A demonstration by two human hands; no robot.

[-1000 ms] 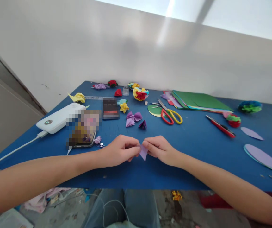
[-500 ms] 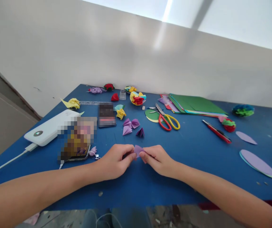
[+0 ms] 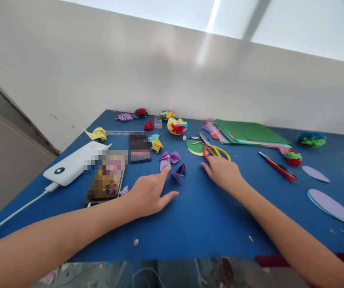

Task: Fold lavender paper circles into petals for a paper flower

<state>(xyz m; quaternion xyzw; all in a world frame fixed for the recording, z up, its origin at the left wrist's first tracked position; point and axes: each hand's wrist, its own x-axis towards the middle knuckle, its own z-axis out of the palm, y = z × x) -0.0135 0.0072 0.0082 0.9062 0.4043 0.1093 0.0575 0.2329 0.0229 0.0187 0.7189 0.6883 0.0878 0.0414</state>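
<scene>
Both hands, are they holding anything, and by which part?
The left hand holds nothing visible, a fingertip at a purple piece; the right hand is at the scissors' handles, grip unclear.

Head view, forward-down over table (image 3: 202,228)

purple pieces (image 3: 175,157): matt paper, crisp folds | scissor blades (image 3: 204,139): shiny metal | scissor handles (image 3: 223,150): smooth plastic | left power bank (image 3: 76,163): smooth plastic | far-left ruler (image 3: 118,133): clear plastic | far-right sheets (image 3: 253,133): flat matt paper | table (image 3: 214,224): looks smooth, faintly glossy
</scene>
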